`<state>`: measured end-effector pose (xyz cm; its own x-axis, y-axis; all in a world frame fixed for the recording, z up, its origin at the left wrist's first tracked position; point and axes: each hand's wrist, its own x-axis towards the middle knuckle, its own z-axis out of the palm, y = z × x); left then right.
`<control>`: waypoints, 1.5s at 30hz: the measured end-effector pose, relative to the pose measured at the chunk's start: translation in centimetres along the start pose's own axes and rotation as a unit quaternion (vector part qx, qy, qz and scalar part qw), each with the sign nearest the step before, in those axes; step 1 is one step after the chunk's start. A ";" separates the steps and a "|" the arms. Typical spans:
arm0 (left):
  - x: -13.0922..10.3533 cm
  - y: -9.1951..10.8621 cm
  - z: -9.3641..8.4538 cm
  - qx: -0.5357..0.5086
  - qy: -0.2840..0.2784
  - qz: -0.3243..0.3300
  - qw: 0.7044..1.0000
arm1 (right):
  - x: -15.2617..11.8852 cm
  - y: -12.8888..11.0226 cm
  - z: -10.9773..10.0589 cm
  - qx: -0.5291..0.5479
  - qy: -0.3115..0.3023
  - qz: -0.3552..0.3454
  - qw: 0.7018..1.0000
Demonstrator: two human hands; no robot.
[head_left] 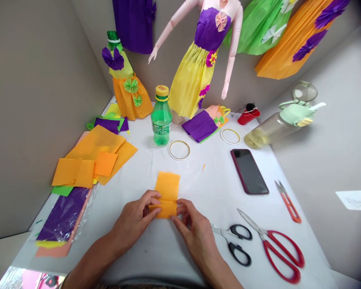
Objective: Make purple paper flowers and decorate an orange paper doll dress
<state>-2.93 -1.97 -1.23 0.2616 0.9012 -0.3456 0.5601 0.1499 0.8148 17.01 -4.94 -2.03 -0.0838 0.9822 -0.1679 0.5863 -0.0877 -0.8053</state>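
A small orange paper strip (167, 186) lies on the white table in front of me, with a crease across it and its near part folded. My left hand (138, 214) pinches the left edge of the folded part between thumb and fingers. At the right edge, my right hand (191, 220) holds the same part with its thumb and fingertips. The far part of the strip lies flat, beyond both hands.
Black-handled scissors (239, 244), red-handled scissors (284, 257), small snips (290, 204) and a phone (249, 171) lie at right. Orange sheets (93, 144) are piled at left. Behind stand a green bottle (161, 120), a dressed doll (195, 68) and a tilted water bottle (267, 128).
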 end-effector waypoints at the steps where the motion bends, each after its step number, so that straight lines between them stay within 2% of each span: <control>1: 0.0 -0.1 0.0 0.003 0.002 0.003 1.000 | 0.1 -0.1 -0.2 -0.014 0.002 -0.012 1.000; 4: 0.1 -0.3 0.1 0.003 0.000 0.018 1.000 | 0.2 -0.3 -0.5 -0.036 0.012 -0.043 0.998; 11: 0.2 -0.5 0.3 0.045 0.011 0.018 0.999 | 0.1 -0.3 0.1 -0.013 -0.014 0.011 1.000; 21: 0.6 -0.6 0.2 0.119 0.043 0.025 0.992 | 0.7 -0.7 0.6 -0.128 0.021 -0.032 0.991; 23: 0.5 -0.6 0.2 0.137 0.084 0.061 0.985 | 0.6 -0.7 0.6 -0.134 0.024 -0.035 0.990; 26: -0.1 -0.6 0.6 0.176 0.167 0.170 0.955 | 0.6 -0.8 0.6 -0.131 0.030 -0.040 0.990; 27: -0.5 -0.6 0.8 0.186 0.171 0.208 0.945 | 0.6 -0.8 0.6 -0.129 0.030 -0.040 0.990; 29: -1.2 -0.4 1.7 0.199 0.143 0.269 0.931 | 0.6 -0.7 0.6 -0.123 0.027 -0.039 0.991; 32: -2.0 -0.5 3.2 0.223 0.111 0.326 0.912 | 0.6 -0.6 0.6 -0.117 0.020 -0.030 0.992; 37: -2.6 -1.5 4.8 0.323 0.121 0.343 0.874 | 0.7 -0.4 0.7 -0.121 0.015 -0.029 0.992; 45: -3.3 -1.9 4.6 0.371 0.090 0.359 0.852 | 0.6 -0.1 0.7 -0.134 0.006 -0.036 0.990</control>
<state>-1.26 -7.10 -3.76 0.6591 0.7098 0.2486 0.6665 -0.7044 0.2441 16.30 -4.42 -2.43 -0.1250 0.9864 -0.1068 0.7719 0.0291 -0.6351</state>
